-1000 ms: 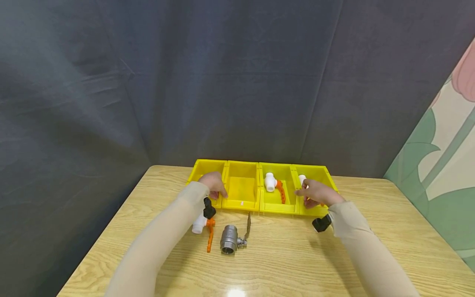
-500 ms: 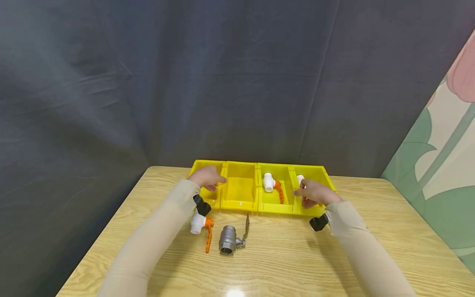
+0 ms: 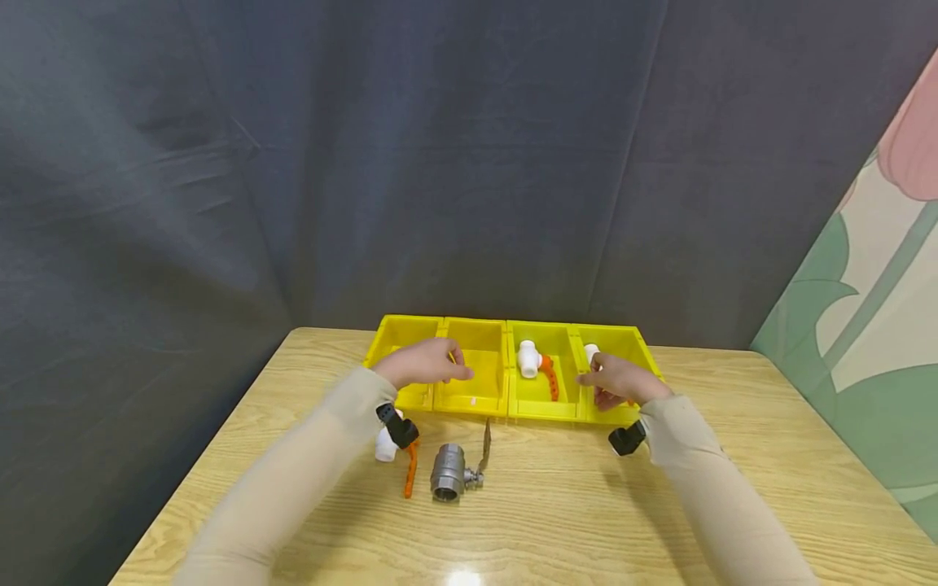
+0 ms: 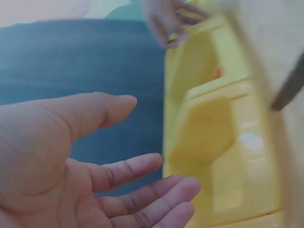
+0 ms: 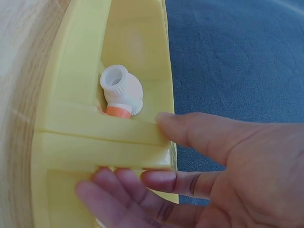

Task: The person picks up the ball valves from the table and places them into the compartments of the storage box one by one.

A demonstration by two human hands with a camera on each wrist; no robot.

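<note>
My left hand (image 3: pixel 432 363) hovers over the second compartment of the yellow bin row (image 3: pixel 476 405), holding nothing. In the left wrist view its thumb and fingers (image 4: pixel 137 171) are spread apart. My right hand (image 3: pixel 623 380) pinches the divider (image 5: pixel 104 147) between the third and fourth compartments, thumb on one side, fingers on the other. A white ball valve (image 3: pixel 528 359) with an orange handle (image 3: pixel 550 378) lies in the third compartment. Another white valve (image 3: pixel 590 352) in the fourth is mostly hidden by my right hand.
On the table in front of the bins lie a metal ball valve (image 3: pixel 449 472) with its lever upright and a white valve (image 3: pixel 385 446) with an orange handle (image 3: pixel 411 470), partly covered by the left wrist camera (image 3: pixel 396 425). A dark curtain (image 3: pixel 454 163) hangs behind.
My left hand has come away from the divider between the first and second compartments, rising and then shifting right over the second. The right hand stays at its divider.
</note>
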